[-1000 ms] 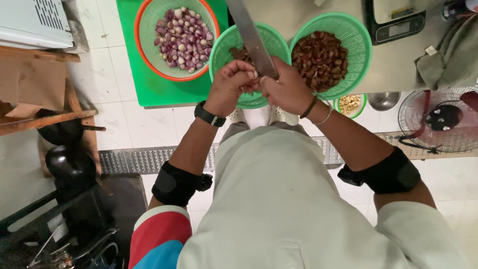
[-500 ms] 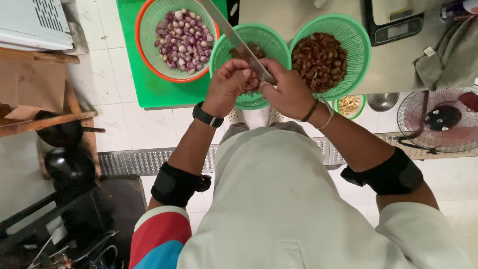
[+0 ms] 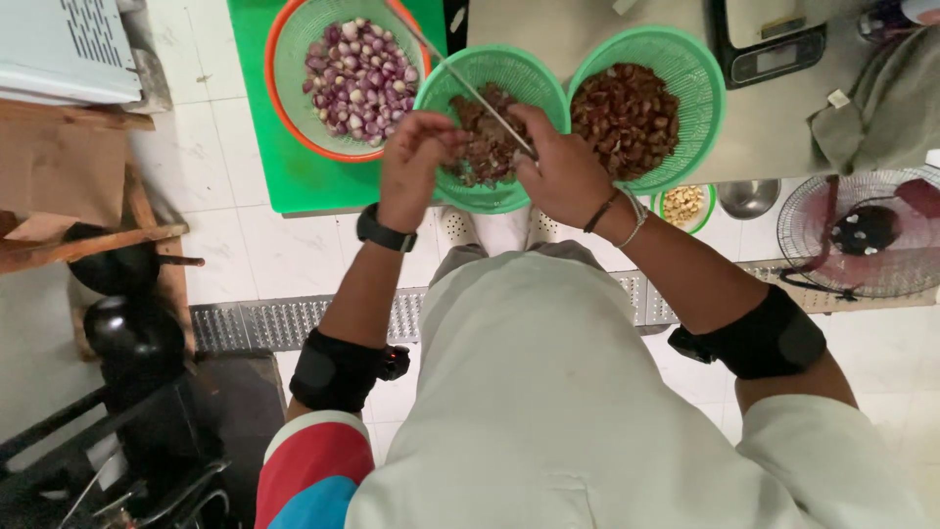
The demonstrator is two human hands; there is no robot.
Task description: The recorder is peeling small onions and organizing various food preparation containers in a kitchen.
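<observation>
R hand [image 3: 560, 168] was closed around the handle of a knife [image 3: 460, 78], blade angled up-left over the middle green basket [image 3: 529, 73]. L hand [image 3: 416, 162] sat just beside it above that basket's near rim, fingers curled in, pinching sth small; can't tell what. Basket held brownish peels/scraps. Orange-rimmed basket [image 3: 284, 108] w/ purple-white shallots stood on a green board [image 3: 294, 181] to the left. Second green basket [image 3: 700, 69] w/ dark brown bits at right, touching the middle one.
</observation>
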